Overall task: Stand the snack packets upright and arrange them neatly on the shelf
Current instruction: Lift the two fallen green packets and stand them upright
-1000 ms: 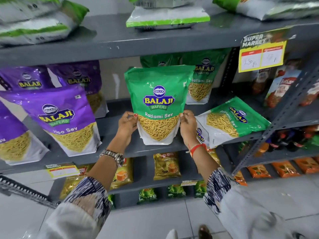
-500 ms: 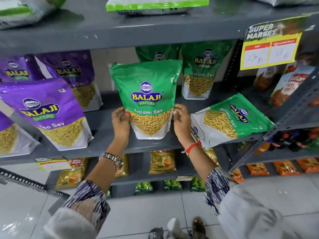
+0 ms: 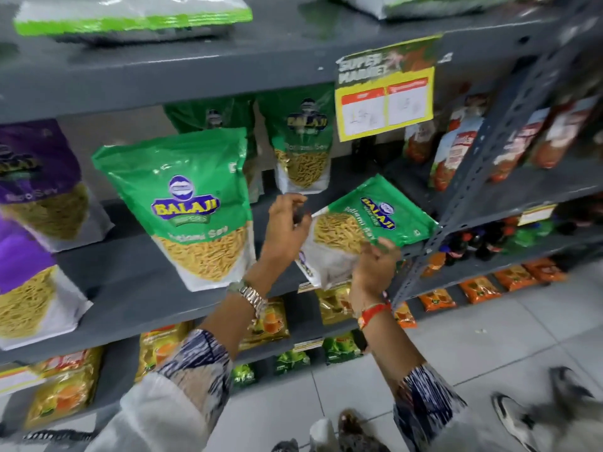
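A green Balaji Ratlami Sev packet (image 3: 195, 203) stands upright on the grey shelf (image 3: 130, 282), free of both hands. To its right a second green packet (image 3: 368, 220) lies tilted on its back near the shelf post. My right hand (image 3: 375, 265) grips this tilted packet at its lower white end. At its upper left edge my left hand (image 3: 287, 223) has its fingers curled, touching the packet. Two more green packets (image 3: 303, 148) stand at the back. Purple Balaji packets (image 3: 36, 190) stand on the left.
A slanted grey shelf post (image 3: 470, 190) rises just right of the tilted packet. A yellow price tag (image 3: 385, 102) hangs from the shelf above. Sauce pouches (image 3: 453, 151) fill the neighbouring rack, small packets the lower shelves. Another person's shoe (image 3: 518, 419) is on the tiled floor.
Both hands let go of the upright green packet and moved right to the tilted packet. The camera view swung right.
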